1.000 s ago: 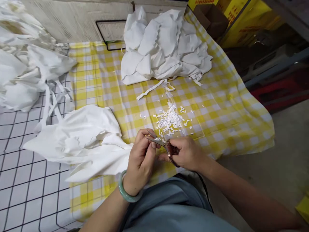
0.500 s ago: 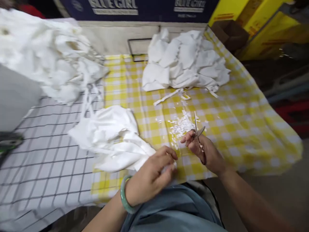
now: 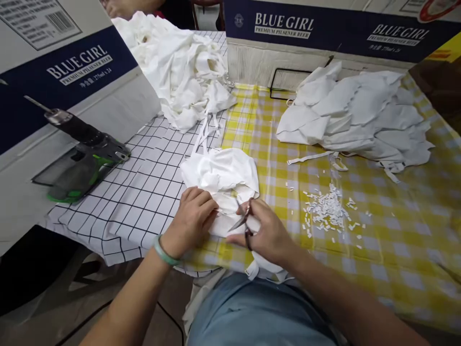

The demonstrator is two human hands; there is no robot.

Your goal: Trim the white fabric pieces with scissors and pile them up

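Observation:
My left hand [image 3: 194, 216], with a green bangle on the wrist, has its fingers curled onto the left edge of a white fabric piece [image 3: 230, 168]. In my right hand [image 3: 268, 230] is a pair of scissors [image 3: 243, 218], blades apart and pointing left, over the same fabric. A strip of the fabric with a small strap end [image 3: 254, 270] hangs past the table edge below my right hand. To the right lies a scatter of small white clippings [image 3: 327, 209].
A heap of white fabric pieces [image 3: 194, 62] lies at the back left, and a stack of them [image 3: 360, 113] at the back right. A cordless drill [image 3: 86, 139] stands by a beer carton [image 3: 72, 62] on the left. Another carton [image 3: 317, 29] borders the back. Part of a person's arm [image 3: 133, 6] shows behind.
The view has swung left. My hands have parted from the clippings area and moved left to the fabric piece; the left now grips its edge, while the scissors stay in the right.

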